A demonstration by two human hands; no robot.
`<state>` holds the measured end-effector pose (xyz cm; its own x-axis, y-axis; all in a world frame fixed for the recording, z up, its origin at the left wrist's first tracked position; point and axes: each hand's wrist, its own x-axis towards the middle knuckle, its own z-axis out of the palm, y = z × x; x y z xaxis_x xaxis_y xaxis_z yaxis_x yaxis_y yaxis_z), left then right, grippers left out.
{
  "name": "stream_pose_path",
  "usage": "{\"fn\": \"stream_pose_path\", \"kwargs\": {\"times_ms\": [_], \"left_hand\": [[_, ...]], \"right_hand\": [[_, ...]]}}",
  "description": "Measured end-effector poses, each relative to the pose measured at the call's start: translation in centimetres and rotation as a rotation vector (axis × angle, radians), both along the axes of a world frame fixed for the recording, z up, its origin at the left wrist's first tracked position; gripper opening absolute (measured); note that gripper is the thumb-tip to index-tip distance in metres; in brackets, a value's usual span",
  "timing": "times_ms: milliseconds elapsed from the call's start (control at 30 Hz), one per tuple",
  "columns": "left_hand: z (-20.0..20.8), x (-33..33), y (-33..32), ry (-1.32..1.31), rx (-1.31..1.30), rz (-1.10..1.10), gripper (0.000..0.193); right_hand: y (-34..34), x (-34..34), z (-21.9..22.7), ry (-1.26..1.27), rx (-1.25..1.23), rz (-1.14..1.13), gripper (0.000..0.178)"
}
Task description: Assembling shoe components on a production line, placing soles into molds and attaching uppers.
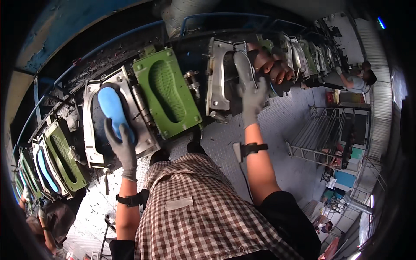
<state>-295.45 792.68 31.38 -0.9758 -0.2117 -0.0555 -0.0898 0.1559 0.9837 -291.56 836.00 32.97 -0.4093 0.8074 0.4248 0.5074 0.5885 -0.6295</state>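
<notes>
My left hand (121,145), in a grey glove, rests at the heel end of a blue shoe sole (112,104) with fingers spread. That sole lies in a silver metal mould frame (92,143). Hinged beside it is a green mould plate (184,112) with a sole-shaped hollow. My right hand (253,102), also gloved in grey, reaches to the lower end of a grey sole-shaped piece (244,65) at another silver mould (218,78). Its fingers are apart; whether they touch the piece is hard to tell.
Brown shoe-shaped pieces (277,71) sit right of my right hand. More moulds (60,149) line both sides. A co-worker (52,221) is at lower left, another (357,80) at far right. A metal rack (314,134) stands on the patterned floor (273,125).
</notes>
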Motion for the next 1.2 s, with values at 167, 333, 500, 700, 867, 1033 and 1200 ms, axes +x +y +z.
{"fn": "stream_pose_path", "kwargs": {"times_ms": [167,333,500,700,867,1033,1200], "left_hand": [[6.8,1.0,19.0,0.134,0.127,-0.428,0.044],[3.7,-0.3,37.8,-0.447,0.397,-0.657,0.060],[-7.6,-4.8,47.7,-0.544,0.609,-0.507,0.057],[-7.9,-0.9,47.0,-0.511,0.530,-0.449,0.045],[-3.9,4.9,44.9,-0.443,0.432,-0.445,0.051],[-4.5,5.3,44.4,-0.366,0.396,-0.482,0.058],[-6.7,4.2,44.1,-0.291,0.485,-0.481,0.055]], "right_hand": [[16.5,3.1,-5.7,-0.271,-0.254,-0.176,0.063],[16.1,2.7,-4.5,0.398,-1.246,0.034,0.024],[18.9,4.3,-1.3,0.871,-2.423,0.214,0.017],[22.0,-0.2,0.5,0.439,-0.748,0.482,0.029],[22.0,-3.5,2.3,0.081,0.209,1.054,0.034],[20.1,-1.5,4.0,-0.502,0.181,1.636,0.049],[20.7,-1.6,3.6,-0.629,-0.047,1.719,0.053]]}}
